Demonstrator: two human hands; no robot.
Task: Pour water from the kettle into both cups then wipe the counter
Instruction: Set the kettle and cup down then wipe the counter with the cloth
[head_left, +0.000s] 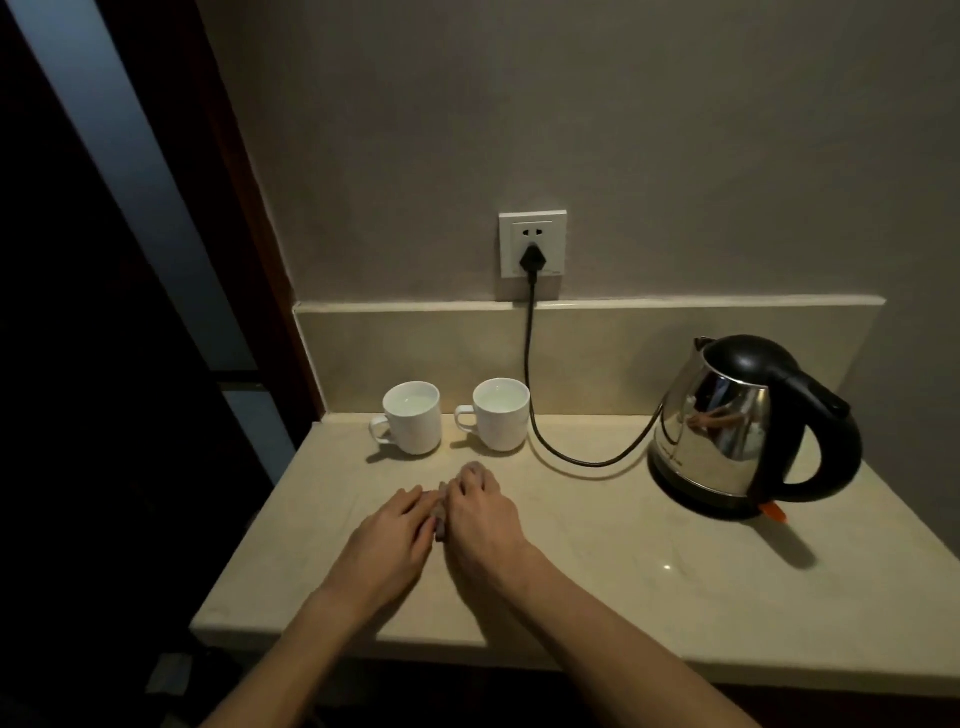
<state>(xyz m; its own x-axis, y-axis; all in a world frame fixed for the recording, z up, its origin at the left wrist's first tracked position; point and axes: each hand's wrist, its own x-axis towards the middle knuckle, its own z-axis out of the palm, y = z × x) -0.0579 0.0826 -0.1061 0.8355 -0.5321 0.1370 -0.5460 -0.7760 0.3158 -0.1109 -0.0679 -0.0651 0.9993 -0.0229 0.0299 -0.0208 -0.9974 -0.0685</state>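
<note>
Two white cups stand at the back of the beige counter (597, 561), handles to the left. The left cup (413, 418) and the right cup (501, 415) both hold water. A steel kettle (727, 431) with a black lid and handle sits on its base at the right, spout towards the cups. Mid-counter, my left hand (395, 530) and my right hand (485, 519) lie side by side on a small grey cloth (440, 517). My right hand's fingers curl over it and my left fingertips hold its edge. Most of the cloth is hidden beneath them.
A black cord (530, 364) runs from the wall socket (532, 244) down behind the right cup and across the counter to the kettle's base. A low stone backsplash (597, 353) lines the back. The counter's left edge drops beside a dark door frame (249, 218).
</note>
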